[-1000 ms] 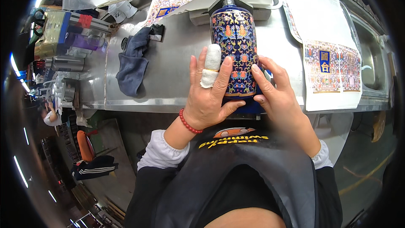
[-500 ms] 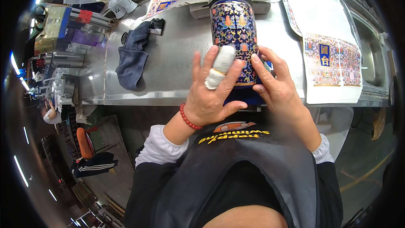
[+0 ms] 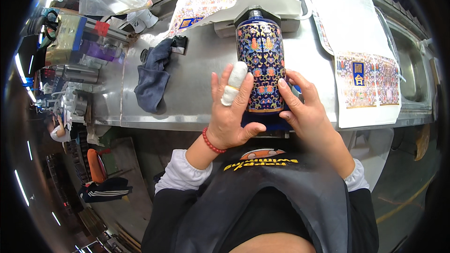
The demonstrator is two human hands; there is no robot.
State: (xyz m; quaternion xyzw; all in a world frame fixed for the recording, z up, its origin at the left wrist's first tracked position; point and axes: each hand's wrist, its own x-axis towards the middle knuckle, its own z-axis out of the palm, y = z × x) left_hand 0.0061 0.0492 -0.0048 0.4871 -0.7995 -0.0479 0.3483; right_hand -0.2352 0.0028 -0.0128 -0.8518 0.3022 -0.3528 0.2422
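Note:
A dark blue bottle (image 3: 261, 68) with a colourful floral pattern lies on the metal bench, its neck pointing away from me and resting at a low block. My left hand (image 3: 229, 107) has its fingers spread along the bottle's left edge. One of its fingers is wrapped in a white cloth cover (image 3: 233, 84), held by a yellowish band. My right hand (image 3: 307, 107) grips the lower right side of the bottle, thumb on the pattern and fingers bent round the edge; some fingertips are hidden.
Left of the bottle lies a crumpled grey-blue cloth (image 3: 153, 77) beside a small black item (image 3: 179, 44). Printed floral sheets (image 3: 368, 89) lie at the right, before a metal sink (image 3: 411, 77). More printed sheets (image 3: 206, 2) are at the back. The bench edge (image 3: 187, 126) runs close to me.
My left hand has slid left off the bottle's front to its left edge, uncovering more of the pattern. My right hand stays at the right side. The whole view has shifted slightly.

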